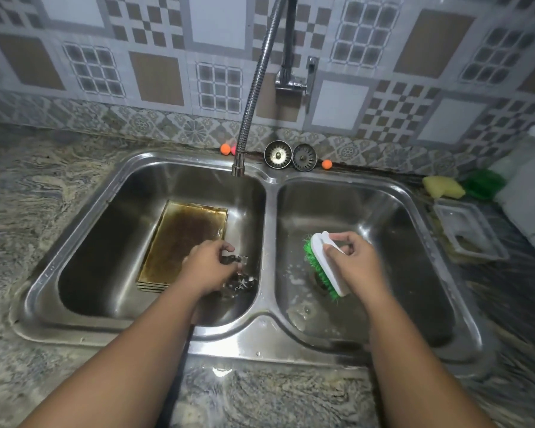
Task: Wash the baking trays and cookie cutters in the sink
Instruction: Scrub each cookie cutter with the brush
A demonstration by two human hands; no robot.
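A stack of stained brown baking trays (pixel 179 242) lies flat in the left basin of the steel double sink (pixel 267 230). My left hand (pixel 209 265) pinches a small metal cookie cutter (pixel 237 259) just right of the trays. More metal cutters (pixel 241 284) lie below it on the basin floor. In the right basin my right hand (pixel 354 261) grips the white handle of a scrub brush (pixel 325 264) with green bristles, held above the drain.
A flexible tap hose (pixel 254 88) hangs over the left basin. Two drain strainers (pixel 291 156) and small orange balls (pixel 225 148) sit on the back ledge. A yellow sponge (pixel 442 186), a green scourer (pixel 484 182) and a clear tray (pixel 470 233) lie on the counter at right.
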